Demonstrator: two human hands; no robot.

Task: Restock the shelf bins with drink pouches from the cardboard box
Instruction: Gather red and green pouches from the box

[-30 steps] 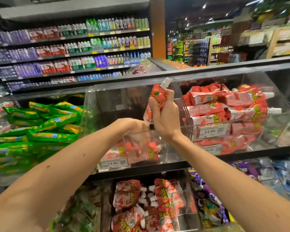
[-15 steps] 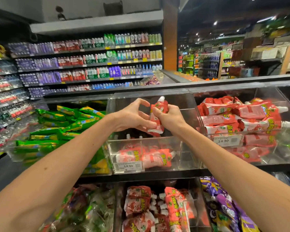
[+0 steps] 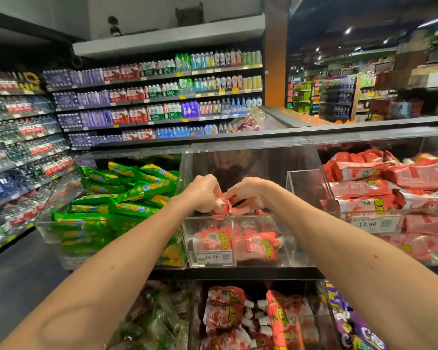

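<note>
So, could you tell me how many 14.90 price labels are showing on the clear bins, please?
2. One price label is on the middle bin's front; the other is on the right bin's front. More may be hidden.

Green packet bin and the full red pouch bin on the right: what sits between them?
The head view shows a clear middle bin between them, with few red pouches inside; the left hand and right hand hold one pouch above it.

Red pouches (image 3: 256, 246), green packets (image 3: 127, 198), purple packs (image 3: 352, 327)
</note>
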